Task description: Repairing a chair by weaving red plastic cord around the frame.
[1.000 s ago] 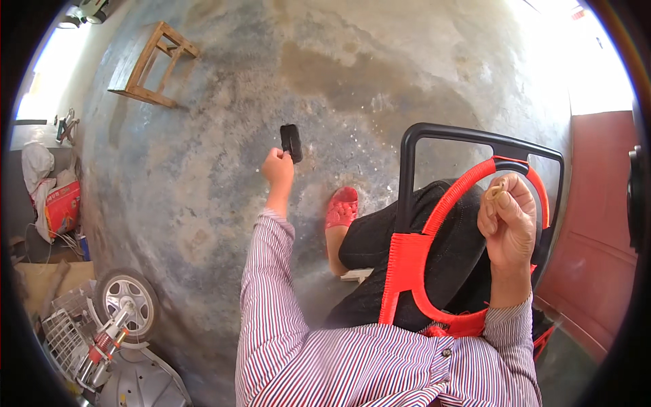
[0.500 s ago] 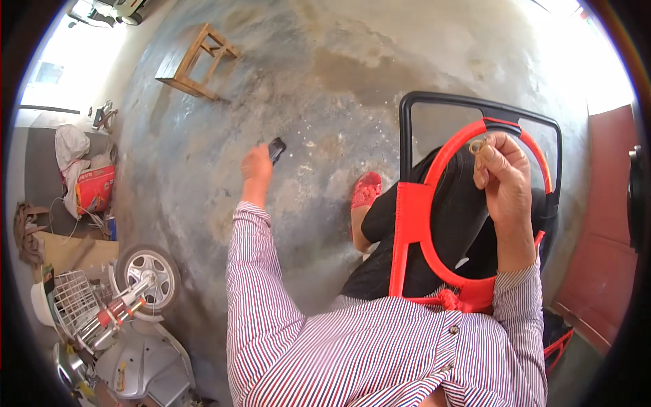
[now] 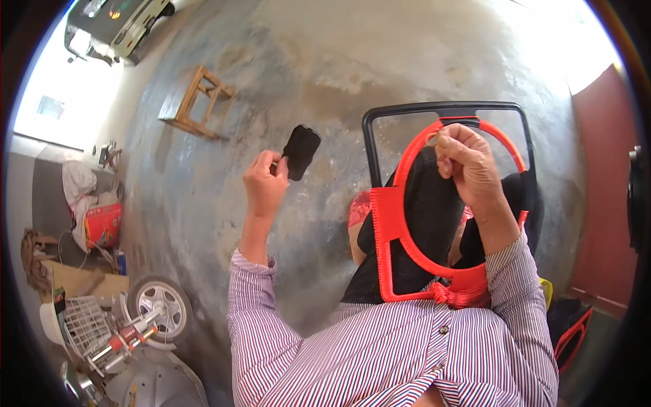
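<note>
My left hand [image 3: 264, 178] is raised over the floor, its thumb and fingers pinched on the lower corner of a flat black oblong piece [image 3: 302, 152]. The piece has rounded corners and a slightly wavy edge; its exact kind I cannot make out. On my lap leans a black frame [image 3: 371, 149] with a large ring and side panel wrapped in red [image 3: 387, 211]. Its red cord hangs bunched near my waist. My right hand [image 3: 468, 163] is in front of the ring's upper part, thumb and forefinger closed on a small tan loop [image 3: 431, 138], mostly hidden by the fingers.
A wooden stool [image 3: 196, 105] stands on the concrete floor to the far left. On the left are a scooter [image 3: 159, 315], a red bag [image 3: 103, 225] and a cardboard piece [image 3: 81, 279]. A vehicle [image 3: 122, 30] shows far left. A dark red panel [image 3: 603, 197] is on the right.
My left hand has risen, and the black piece now shows its broad face. My right hand and the red-wrapped frame sit further left in view, as the whole view has shifted too.
</note>
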Demonstrator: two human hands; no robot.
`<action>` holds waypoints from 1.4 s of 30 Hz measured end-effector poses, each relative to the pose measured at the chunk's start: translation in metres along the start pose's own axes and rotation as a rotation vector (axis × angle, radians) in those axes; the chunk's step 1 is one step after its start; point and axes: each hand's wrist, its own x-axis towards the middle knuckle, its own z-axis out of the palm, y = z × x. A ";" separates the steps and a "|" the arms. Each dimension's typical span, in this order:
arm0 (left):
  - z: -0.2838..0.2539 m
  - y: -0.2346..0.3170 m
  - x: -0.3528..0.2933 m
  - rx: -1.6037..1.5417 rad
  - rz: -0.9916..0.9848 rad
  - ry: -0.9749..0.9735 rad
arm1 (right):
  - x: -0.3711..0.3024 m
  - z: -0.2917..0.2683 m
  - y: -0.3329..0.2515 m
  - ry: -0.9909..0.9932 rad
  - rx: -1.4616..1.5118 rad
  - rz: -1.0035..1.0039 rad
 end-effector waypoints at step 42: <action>0.013 0.152 0.007 -0.398 0.211 -0.300 | -0.019 0.002 -0.019 -0.143 0.282 0.204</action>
